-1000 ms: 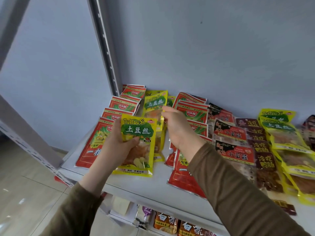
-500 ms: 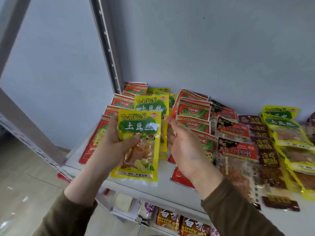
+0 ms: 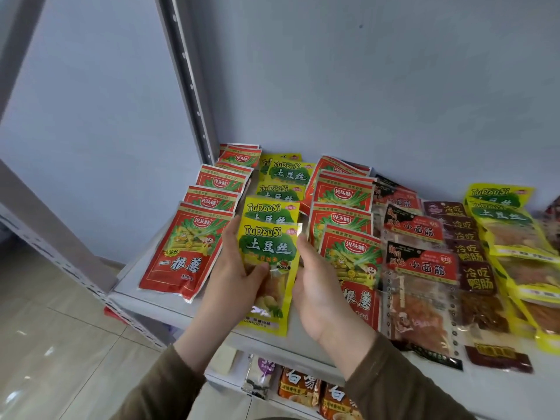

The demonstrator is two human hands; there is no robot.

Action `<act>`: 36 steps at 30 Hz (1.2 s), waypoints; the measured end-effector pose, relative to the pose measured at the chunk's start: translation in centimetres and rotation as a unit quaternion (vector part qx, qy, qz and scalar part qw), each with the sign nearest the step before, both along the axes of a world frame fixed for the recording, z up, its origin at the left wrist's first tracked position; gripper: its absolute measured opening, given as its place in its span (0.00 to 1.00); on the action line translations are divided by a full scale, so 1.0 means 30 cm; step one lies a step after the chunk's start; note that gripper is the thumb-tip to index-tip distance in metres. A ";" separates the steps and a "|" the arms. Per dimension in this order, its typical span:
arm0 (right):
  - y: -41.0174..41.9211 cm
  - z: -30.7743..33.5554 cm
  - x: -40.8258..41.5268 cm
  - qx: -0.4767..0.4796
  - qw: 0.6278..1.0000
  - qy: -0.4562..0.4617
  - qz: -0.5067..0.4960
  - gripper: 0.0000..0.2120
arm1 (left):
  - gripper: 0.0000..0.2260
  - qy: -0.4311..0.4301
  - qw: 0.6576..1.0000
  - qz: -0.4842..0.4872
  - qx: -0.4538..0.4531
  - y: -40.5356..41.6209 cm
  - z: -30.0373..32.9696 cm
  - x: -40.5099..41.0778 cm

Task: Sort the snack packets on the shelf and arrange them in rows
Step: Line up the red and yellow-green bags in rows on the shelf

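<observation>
A yellow TuDouSi packet (image 3: 269, 268) lies at the front of a column of yellow packets (image 3: 283, 177) running to the back of the white shelf (image 3: 142, 280). My left hand (image 3: 233, 268) grips its left edge, thumb across the front. My right hand (image 3: 315, 283) touches its right edge with relaxed fingers. Red packets form a row on the left (image 3: 188, 247) and another on the right (image 3: 345, 213), partly under my right hand.
Further right lie red-and-black packets (image 3: 421, 268), dark brown packets (image 3: 475, 277) and more yellow packets (image 3: 509, 225). A perforated metal upright (image 3: 188, 80) stands at the shelf's back left. Packets sit on a lower shelf (image 3: 300, 386). The wall is close behind.
The yellow packet in my left hand came down to the front of the yellow column. My right hand let go of the packet behind and moved to this packet's right edge.
</observation>
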State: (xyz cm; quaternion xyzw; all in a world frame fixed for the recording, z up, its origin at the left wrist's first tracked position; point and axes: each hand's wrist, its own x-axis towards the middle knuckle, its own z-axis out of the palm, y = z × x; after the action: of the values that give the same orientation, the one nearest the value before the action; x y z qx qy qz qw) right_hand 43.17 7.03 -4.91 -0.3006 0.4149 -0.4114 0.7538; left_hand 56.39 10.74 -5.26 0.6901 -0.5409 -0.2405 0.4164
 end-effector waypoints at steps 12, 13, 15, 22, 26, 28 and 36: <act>-0.043 -0.006 -0.027 -0.078 0.995 0.062 -0.008 0.30 | 0.27 -0.345 0.936 -0.065 0.032 -0.014 -0.059 -0.053; -0.057 0.006 -0.020 -0.080 0.995 0.064 -0.003 0.30 | 0.29 -0.366 0.926 -0.074 0.052 -0.023 -0.066 -0.054; -0.109 0.026 -0.002 -0.084 0.993 0.082 0.001 0.30 | 0.30 -0.384 0.918 -0.075 0.067 -0.039 -0.070 -0.043; -0.319 0.052 0.059 -0.027 0.991 0.129 0.019 0.24 | 0.32 -0.368 0.922 -0.091 0.083 -0.081 -0.040 -0.007; -0.339 0.053 0.069 -0.040 0.991 0.129 -0.015 0.26 | 0.33 -0.371 0.919 -0.099 0.087 -0.087 -0.033 -0.004; -0.341 0.044 0.066 -0.032 0.991 0.125 -0.032 0.28 | 0.33 -0.373 0.918 -0.105 0.088 -0.086 -0.033 0.002; -0.372 0.091 0.094 -0.046 0.979 0.198 0.008 0.27 | 0.35 -0.343 0.928 -0.078 0.120 -0.162 -0.037 0.003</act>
State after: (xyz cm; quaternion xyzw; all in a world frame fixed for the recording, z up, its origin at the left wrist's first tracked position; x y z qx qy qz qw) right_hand 45.99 -4.14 -2.18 -0.4139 0.5342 -0.3561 0.6454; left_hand 56.48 5.88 -6.37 0.7311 -0.6698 -0.0836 0.0990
